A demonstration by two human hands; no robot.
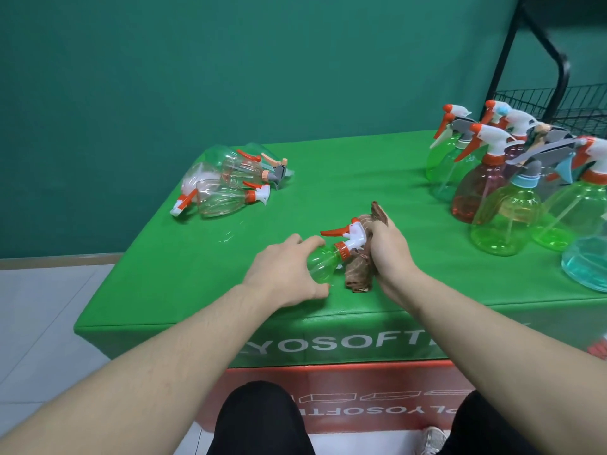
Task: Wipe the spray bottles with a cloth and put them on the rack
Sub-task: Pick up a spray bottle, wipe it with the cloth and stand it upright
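Observation:
A clear spray bottle [323,262] with an orange collar and a white and orange trigger head lies on its side on the green table [184,257]. My left hand [285,274] grips its body. My right hand [389,254] holds a brown cloth [359,274] against the bottle's spray head. Part of the cloth sticks up beyond my fingers. A black wire rack [555,103] stands behind the table's far right corner.
Several clear bottles [226,187] lie in a heap at the table's far left. Several coloured bottles [505,192] stand upright along the right side. A teal wall rises behind. My knees show below the table's front edge.

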